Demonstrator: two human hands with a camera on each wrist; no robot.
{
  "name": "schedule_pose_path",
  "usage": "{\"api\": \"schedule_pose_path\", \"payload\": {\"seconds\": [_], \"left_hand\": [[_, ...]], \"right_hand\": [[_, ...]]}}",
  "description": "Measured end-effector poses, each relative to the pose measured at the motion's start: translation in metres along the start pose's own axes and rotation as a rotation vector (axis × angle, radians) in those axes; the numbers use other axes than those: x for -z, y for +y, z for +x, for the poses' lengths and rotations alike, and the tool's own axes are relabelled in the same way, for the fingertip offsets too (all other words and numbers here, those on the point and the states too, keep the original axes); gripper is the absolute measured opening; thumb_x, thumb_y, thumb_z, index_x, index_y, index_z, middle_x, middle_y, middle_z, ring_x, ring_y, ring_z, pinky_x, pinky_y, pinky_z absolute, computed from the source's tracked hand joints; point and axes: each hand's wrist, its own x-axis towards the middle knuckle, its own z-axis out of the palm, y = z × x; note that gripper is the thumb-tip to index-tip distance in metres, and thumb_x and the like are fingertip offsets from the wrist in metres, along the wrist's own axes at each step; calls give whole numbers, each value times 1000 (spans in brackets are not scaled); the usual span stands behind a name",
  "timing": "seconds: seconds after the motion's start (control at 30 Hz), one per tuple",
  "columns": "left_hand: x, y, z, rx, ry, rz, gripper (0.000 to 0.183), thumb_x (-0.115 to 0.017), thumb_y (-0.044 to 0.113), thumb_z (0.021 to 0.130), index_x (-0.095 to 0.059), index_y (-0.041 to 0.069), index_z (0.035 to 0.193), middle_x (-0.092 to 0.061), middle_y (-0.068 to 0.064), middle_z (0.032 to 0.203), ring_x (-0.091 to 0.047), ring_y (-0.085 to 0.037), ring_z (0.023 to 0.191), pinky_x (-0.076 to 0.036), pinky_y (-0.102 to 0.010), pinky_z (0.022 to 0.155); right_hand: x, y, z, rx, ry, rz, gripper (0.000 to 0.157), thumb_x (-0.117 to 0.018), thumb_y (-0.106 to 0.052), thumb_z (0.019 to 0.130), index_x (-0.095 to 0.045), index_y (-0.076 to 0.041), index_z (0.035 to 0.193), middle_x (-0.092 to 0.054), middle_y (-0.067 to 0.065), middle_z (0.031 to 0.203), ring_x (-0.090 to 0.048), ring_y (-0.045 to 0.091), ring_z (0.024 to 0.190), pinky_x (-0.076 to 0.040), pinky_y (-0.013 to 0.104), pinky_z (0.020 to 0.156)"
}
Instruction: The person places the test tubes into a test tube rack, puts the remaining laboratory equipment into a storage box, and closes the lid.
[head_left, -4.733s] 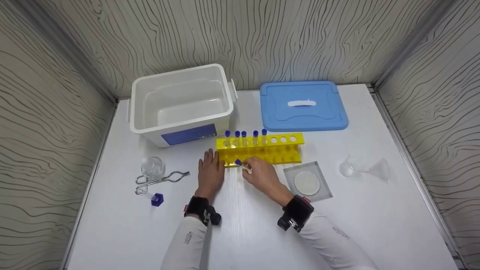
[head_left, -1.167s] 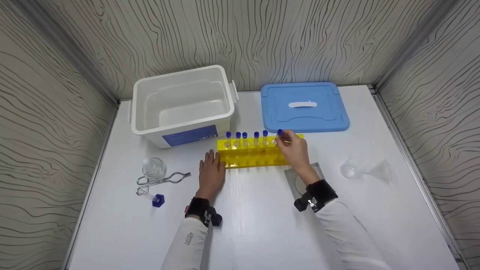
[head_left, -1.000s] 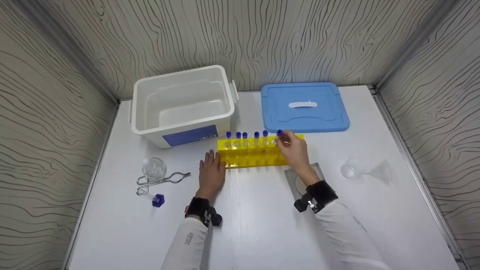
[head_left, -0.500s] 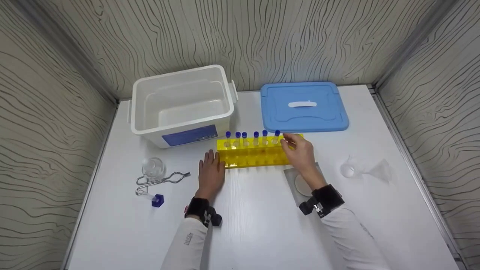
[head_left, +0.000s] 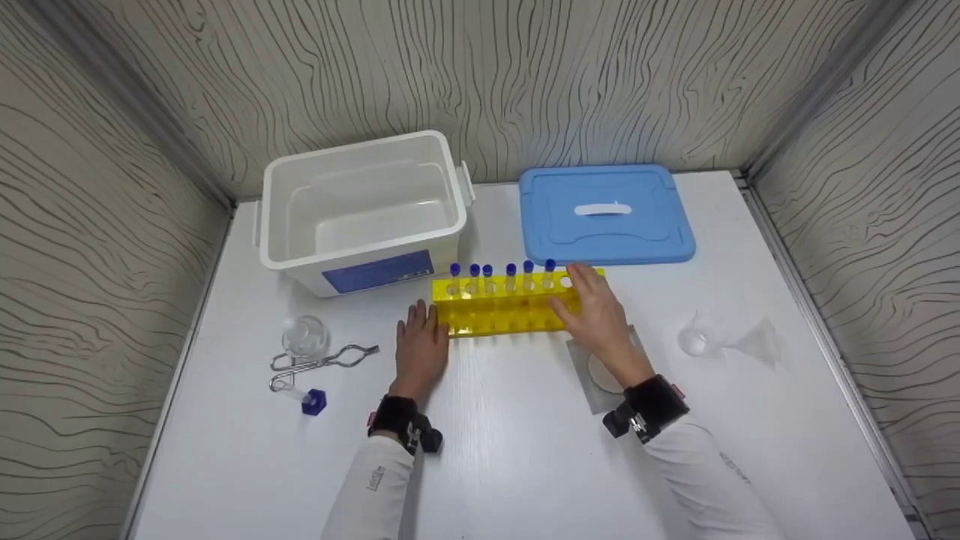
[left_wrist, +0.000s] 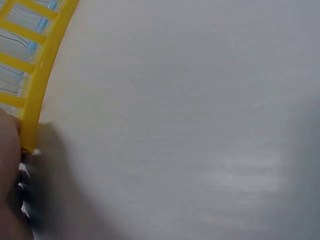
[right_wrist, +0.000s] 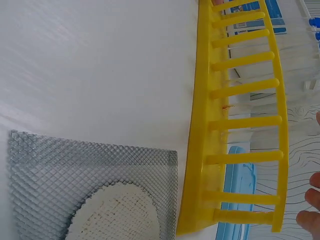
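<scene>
The yellow rack (head_left: 499, 307) stands mid-way across the bench (head_left: 502, 465), six blue-capped tubes (head_left: 511, 270) in its holes. At its 8 o'clock the left hand (head_left: 420, 351) touches its end, fingers straight; at 4, the right hand (head_left: 598, 319) spreads thumb and fingers. Around it: wire gauze (right_wrist: 95, 167) at 5, blue lid (head_left: 607, 234) at 1, white bin (head_left: 367, 246) at 10.

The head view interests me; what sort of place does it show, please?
Probably a booth for lab-style work, judging by the yellow rack of blue-capped tubes, the wire gauze and the patterned panels around the white table.
</scene>
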Motion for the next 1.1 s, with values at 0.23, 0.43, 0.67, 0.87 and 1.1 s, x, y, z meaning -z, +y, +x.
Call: {"api": "schedule_pose_path", "payload": {"seconds": [0.23, 0.43, 0.67, 0.87, 1.1], "left_hand": [[0, 1, 0, -4, -10, 8, 56, -30, 39, 107, -31, 10, 155, -19, -12, 166, -15, -31, 156, -9, -52, 128], [1, 2, -1, -19, 8, 2, 55, -33, 36, 107, -34, 8, 154, -22, -15, 165, -18, -33, 155, -12, -54, 128], [3, 4, -1, -23, 23, 33, 54, -34, 34, 107, -36, 5, 153, -25, -18, 164, -21, -36, 154, -16, -57, 126], [6, 11, 0, -24, 29, 18, 53, -40, 35, 105, -43, 6, 150, -26, -24, 162, -22, -41, 152, -16, -60, 125], [2, 23, 2, -30, 63, 55, 51, -46, 33, 104, -49, 5, 146, -29, -30, 158, -25, -46, 150, -22, -62, 122]], "right_hand": [[-11, -8, 1, -55, -148, -77, 84, -54, -55, 96, -31, 2, 153, -22, 28, 162, -20, 43, 152, -15, 61, 125], [-18, -7, 0, -70, -180, -148, 81, -52, -53, 98, -30, 2, 153, -14, 30, 163, -13, 45, 153, -7, 62, 125], [-17, -4, -1, -38, -211, -223, 80, -55, -48, 98, -27, 2, 154, -16, 29, 163, -13, 43, 153, -9, 62, 125], [-11, -1, 3, -40, -223, -259, 73, -55, -41, 100, -29, 3, 153, -17, 29, 162, -15, 43, 153, -11, 62, 125], [-2, 6, 8, -43, -237, -275, 69, -50, -40, 102, -31, 3, 153, -19, 31, 161, -17, 44, 152, -13, 62, 124]]}}
